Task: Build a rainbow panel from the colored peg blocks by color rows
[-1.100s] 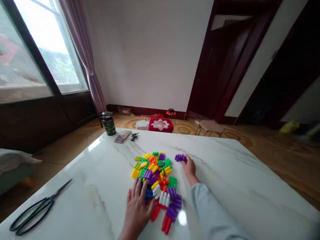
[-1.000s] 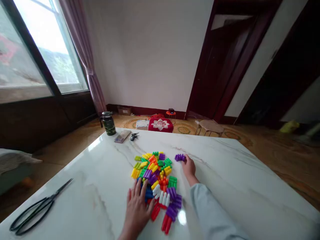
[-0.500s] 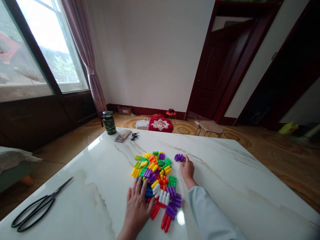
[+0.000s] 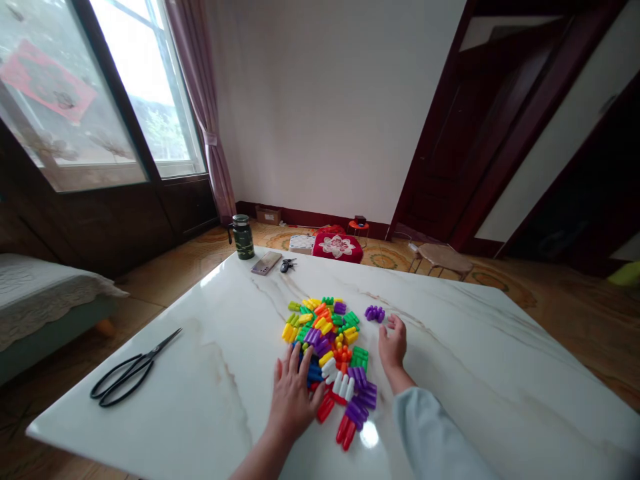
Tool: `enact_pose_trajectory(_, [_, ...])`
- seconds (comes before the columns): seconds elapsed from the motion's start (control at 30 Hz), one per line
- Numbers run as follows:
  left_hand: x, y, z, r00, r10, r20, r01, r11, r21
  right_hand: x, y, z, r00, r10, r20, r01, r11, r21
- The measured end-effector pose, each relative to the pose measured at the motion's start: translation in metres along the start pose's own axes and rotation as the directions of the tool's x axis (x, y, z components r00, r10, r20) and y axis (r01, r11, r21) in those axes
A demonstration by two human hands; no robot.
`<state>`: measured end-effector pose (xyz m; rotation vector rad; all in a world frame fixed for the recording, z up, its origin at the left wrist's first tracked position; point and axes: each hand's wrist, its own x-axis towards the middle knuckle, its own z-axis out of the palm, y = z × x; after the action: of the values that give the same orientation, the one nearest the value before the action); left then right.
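Table (image 4: 200,400) seen across the lower frame, blocks (image 4: 343,357) heaped lower centre, left hand (image 4: 293,397) laid with fingers spread over their left edge, right hand (image 4: 393,347) held half-open right of centre, purple block (image 4: 374,313) seen just beside it.

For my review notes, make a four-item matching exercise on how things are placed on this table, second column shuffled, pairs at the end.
1. Dark-green camouflage bottle
2. Black metal scissors
3. Separate purple plastic piece
4. Person's left hand

a. Lying flat, left of the multicoloured plastic block pile
b. Fingers over the pile's near-left edge
c. Upright beside the flat rectangular phone
d. Right of the pile, near the right hand

Pairs: 1-c, 2-a, 3-d, 4-b
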<state>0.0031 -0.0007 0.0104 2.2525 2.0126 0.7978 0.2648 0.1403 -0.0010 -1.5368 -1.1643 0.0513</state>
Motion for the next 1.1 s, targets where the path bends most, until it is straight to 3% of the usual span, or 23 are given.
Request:
enact_pose_trajectory(0.07, [0.0, 0.001, -0.001, 1.0, -0.001, 0.001, 0.001, 1.0, -0.007, -0.004, -0.021, -0.001, 0.995, -0.053, 0.081, 0.047, 0.996, 0.07])
enact_pose_trajectory(0.13, [0.0, 0.001, -0.002, 1.0, -0.002, 0.001, 0.002, 1.0, -0.012, -0.008, -0.045, -0.001, 0.958, -0.138, 0.251, 0.1, 0.982, 0.159])
enact_pose_trajectory(0.2, [-0.001, 0.001, -0.002, 1.0, -0.007, 0.004, 0.007, 1.0, -0.016, -0.013, -0.072, 0.0, 0.86, -0.27, 0.434, 0.173, 0.953, 0.25])
enact_pose_trajectory(0.27, [-0.001, 0.001, -0.001, 1.0, -0.014, 0.013, 0.014, 1.0, -0.019, -0.02, -0.097, 0.0, 0.738, -0.402, 0.542, 0.265, 0.911, 0.314])
enact_pose_trajectory(0.33, [0.0, 0.001, -0.001, 1.0, -0.018, 0.022, 0.019, 1.0, -0.024, -0.028, -0.119, -0.001, 0.653, -0.449, 0.61, 0.349, 0.893, 0.283])
enact_pose_trajectory(0.37, [0.0, 0.001, -0.001, 0.999, -0.019, 0.027, 0.02, 0.999, -0.028, -0.033, -0.128, -0.001, 0.635, -0.431, 0.641, 0.385, 0.896, 0.222])
enact_pose_trajectory(0.5, [0.0, 0.002, -0.003, 0.999, -0.028, 0.044, 0.03, 0.999, -0.043, -0.051, -0.146, -0.001, 0.659, -0.237, 0.714, 0.444, 0.889, -0.115])
enact_pose_trajectory(0.6, [0.0, 0.002, -0.004, 0.998, -0.032, 0.049, 0.035, 0.998, -0.049, -0.06, -0.145, 0.002, 0.668, -0.14, 0.731, 0.404, 0.893, -0.199])
enact_pose_trajectory(0.87, [0.0, 0.002, -0.002, 1.0, -0.023, 0.02, 0.023, 0.999, -0.034, -0.068, -0.137, 0.0, 0.68, -0.11, 0.725, 0.286, 0.95, -0.124])
enact_pose_trajectory(1.0, [0.0, 0.001, -0.001, 1.0, -0.019, 0.005, 0.019, 0.999, -0.031, -0.073, -0.139, -0.004, 0.662, -0.114, 0.741, 0.162, 0.987, 0.008])
enact_pose_trajectory(1.1, [0.0, 0.002, -0.001, 1.0, -0.016, 0.002, 0.016, 0.999, -0.03, -0.075, -0.14, -0.007, 0.68, -0.155, 0.717, 0.089, 0.988, 0.13])
